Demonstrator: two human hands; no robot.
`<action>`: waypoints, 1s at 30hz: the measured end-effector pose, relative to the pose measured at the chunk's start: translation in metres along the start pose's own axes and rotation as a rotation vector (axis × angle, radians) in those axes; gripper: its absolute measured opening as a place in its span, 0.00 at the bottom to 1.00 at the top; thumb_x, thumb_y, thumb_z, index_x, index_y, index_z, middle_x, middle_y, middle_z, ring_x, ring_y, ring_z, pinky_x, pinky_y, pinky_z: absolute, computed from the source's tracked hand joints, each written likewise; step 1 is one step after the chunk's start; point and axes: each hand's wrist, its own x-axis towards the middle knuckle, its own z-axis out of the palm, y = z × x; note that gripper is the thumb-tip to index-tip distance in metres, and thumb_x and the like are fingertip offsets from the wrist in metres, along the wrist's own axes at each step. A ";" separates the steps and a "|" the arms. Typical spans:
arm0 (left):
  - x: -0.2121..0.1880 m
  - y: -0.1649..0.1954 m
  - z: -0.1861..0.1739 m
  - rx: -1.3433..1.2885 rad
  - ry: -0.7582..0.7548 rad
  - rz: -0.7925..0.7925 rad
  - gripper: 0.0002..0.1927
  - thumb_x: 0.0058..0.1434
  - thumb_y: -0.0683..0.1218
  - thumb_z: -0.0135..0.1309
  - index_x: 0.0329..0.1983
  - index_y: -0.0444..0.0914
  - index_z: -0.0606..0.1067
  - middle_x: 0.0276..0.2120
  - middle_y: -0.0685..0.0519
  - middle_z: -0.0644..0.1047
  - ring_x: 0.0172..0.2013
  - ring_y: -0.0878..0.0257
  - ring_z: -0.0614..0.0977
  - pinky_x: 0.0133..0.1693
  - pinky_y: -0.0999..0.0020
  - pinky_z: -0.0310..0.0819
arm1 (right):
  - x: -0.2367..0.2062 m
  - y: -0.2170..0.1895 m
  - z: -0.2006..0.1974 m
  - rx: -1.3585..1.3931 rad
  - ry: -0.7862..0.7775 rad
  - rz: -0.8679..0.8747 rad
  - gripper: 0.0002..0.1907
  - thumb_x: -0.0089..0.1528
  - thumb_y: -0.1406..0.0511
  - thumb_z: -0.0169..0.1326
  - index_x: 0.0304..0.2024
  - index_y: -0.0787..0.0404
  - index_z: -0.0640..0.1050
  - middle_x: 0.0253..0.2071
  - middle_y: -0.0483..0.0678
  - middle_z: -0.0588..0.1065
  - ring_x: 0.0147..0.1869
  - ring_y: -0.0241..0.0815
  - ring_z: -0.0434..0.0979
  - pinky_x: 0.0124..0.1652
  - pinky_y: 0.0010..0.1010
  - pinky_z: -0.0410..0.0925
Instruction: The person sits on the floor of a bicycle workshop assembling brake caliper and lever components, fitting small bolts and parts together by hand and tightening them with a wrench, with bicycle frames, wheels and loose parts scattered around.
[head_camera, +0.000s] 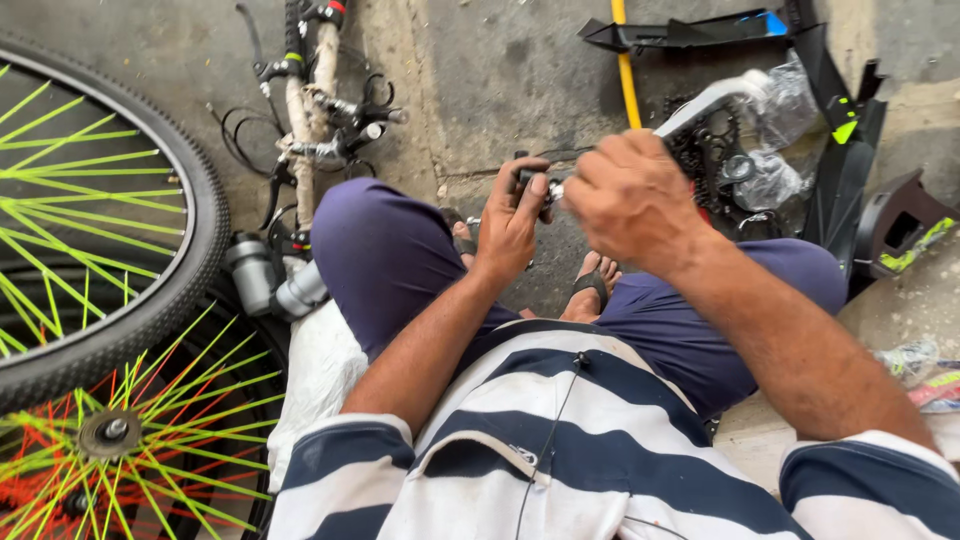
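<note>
Up close, both hands meet above the person's knees, at mid-frame. Left hand curled shut around a small dark bicycle part, thumb pressed on its top; the part looks like a lever or clamp body, too hidden to name further. Right hand closed over the part's right end, knuckles up, a glint of metal showing between the two hands; whether it pinches a tool or a fastener, cannot tell. Judged step: fitting or tightening something on the held part, mid-way through the handling. Next move likely calls for a steady left grip while the right turns or presses, fine finger work. Person sits with knees apart in dark blue trousers, striped shirt, sandals on the concrete floor. Beyond the right hand, a chainring and crank set partly in clear plastic wrap, black plastic mudguard pieces near it, a yellow tube running up the floor. To the left, wrapped handlebars with brake levers and cables lying flat; further left a bicycle wheel with green spokes, another wheel with orange and green spokes beneath it.
</note>
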 end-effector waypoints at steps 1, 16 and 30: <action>-0.001 -0.001 0.000 0.063 0.004 0.005 0.13 0.75 0.49 0.49 0.58 0.39 0.71 0.33 0.57 0.73 0.33 0.70 0.73 0.35 0.72 0.71 | 0.001 0.004 0.002 -0.055 -0.011 -0.055 0.05 0.55 0.65 0.58 0.26 0.56 0.76 0.30 0.45 0.70 0.41 0.45 0.72 0.49 0.41 0.66; 0.016 -0.003 0.007 0.490 0.036 0.026 0.11 0.69 0.48 0.49 0.51 0.39 0.74 0.24 0.54 0.74 0.24 0.65 0.74 0.27 0.68 0.70 | -0.043 0.008 0.063 0.520 0.187 0.459 0.10 0.61 0.60 0.61 0.33 0.60 0.79 0.32 0.51 0.76 0.39 0.53 0.77 0.39 0.44 0.66; 0.010 -0.002 0.011 0.317 0.096 -0.016 0.12 0.68 0.48 0.53 0.51 0.37 0.77 0.24 0.56 0.75 0.25 0.70 0.72 0.27 0.71 0.68 | -0.042 0.001 0.070 0.832 0.102 0.743 0.11 0.59 0.61 0.62 0.29 0.62 0.79 0.25 0.52 0.75 0.33 0.52 0.75 0.35 0.42 0.65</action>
